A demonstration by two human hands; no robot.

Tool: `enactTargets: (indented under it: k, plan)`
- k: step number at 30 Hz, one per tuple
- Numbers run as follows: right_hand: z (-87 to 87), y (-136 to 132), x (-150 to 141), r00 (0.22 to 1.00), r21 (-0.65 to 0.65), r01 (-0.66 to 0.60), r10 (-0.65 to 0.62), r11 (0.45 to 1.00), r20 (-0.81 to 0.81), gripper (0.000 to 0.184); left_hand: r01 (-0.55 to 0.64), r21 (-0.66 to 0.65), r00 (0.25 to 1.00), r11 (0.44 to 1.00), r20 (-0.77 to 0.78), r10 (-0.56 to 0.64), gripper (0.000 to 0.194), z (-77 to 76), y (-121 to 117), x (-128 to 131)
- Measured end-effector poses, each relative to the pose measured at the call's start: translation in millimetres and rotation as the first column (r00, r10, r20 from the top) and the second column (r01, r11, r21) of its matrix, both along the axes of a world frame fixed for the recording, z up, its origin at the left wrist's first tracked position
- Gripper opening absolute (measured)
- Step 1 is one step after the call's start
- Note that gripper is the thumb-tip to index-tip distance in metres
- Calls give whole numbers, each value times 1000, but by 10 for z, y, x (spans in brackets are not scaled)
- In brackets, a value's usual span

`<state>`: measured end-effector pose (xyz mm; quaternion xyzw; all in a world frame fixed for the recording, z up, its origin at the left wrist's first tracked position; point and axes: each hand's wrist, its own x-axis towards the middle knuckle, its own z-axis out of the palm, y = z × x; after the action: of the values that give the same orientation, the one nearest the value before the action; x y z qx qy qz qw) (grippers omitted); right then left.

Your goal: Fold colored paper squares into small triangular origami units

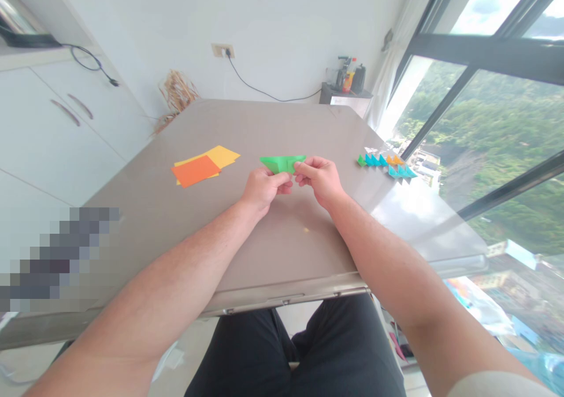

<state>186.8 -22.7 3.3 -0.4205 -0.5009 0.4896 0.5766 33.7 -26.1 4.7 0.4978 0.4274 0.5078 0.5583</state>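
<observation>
A bare white wall [282, 21] rises at twelve o'clock, with a power socket [215, 49] towards eleven. I see white cupboards [35, 115] between nine and ten and a low cabinet [346, 96] at one. Daylight pours through the dark-framed window [489, 53] towards two, past a wooded hillside [515, 115], glaring on the grey-brown bench [282, 127].

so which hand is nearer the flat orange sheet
Left. The left hand is right of the orange sheet, apart from it; the right hand is farther right, beyond the left hand.
</observation>
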Motion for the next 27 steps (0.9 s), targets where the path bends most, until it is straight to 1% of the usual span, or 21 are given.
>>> enactTargets:
  k: [5, 12, 15, 17, 19, 21, 27]
  plan:
    - [11, -5, -23, 998, 35, 62, -61, 997, -7, 25, -5, -8, 1000, 1000, -2, 5, 15, 0, 4, 0]
    - [23, -8, -17, 997, 63, 74, -71, 995, -43, 32, 1, -14, 1000, 1000, -11, -1, 17, -1, 4, 4]
    - [6, 2, 2, 997, 86, 77, -77, 993, -5, 38, 2, -12, 1000, 1000, -10, -2, 17, 2, 4, 2]
    - [-7, 1, 7, 998, 102, 42, -46, 994, 46, 39, 5, -1, 1000, 1000, -5, -5, 18, 2, 6, -2]
    - [-15, -6, 0, 995, 94, -9, 0, 996, 100, 35, 22, 19, 1000, 1000, -2, -22, 17, 0, 8, -6]
    - [-15, -17, -15, 991, 77, -25, 15, 997, 133, 30, 40, 36, 999, 999, -9, -40, 16, -5, 6, -8]
    - [21, -49, -38, 990, 70, 45, -54, 997, 132, 26, 55, 51, 998, 997, -41, -53, 20, -12, -12, -4]
